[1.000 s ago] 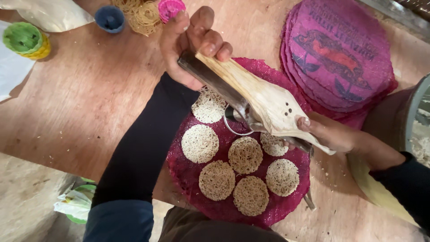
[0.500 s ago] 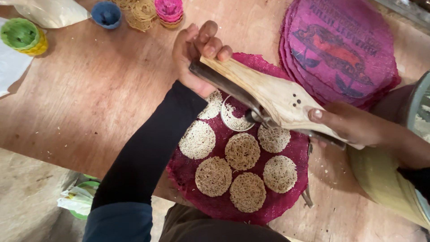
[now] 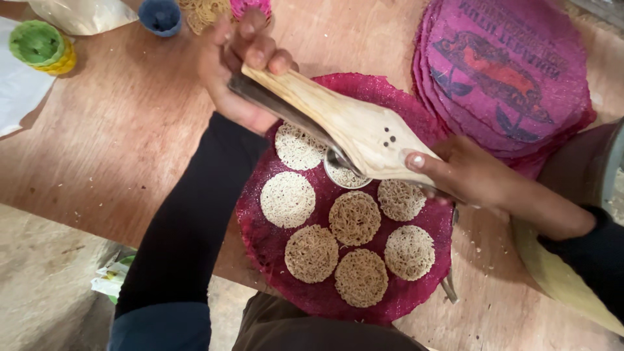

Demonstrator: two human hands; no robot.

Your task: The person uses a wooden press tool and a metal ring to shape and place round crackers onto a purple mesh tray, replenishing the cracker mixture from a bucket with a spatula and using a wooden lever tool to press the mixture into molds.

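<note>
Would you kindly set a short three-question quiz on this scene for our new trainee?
1. True or false: both hands grip the wooden press.
2. How many finished noodle discs lie in full view on the round pink mat?
3. The stack of pink mats lies: A) near the bottom edge, B) at the upper right, C) under the green cup.

Key: 1 true: left hand, right hand. 2 seven. 3 B.
</note>
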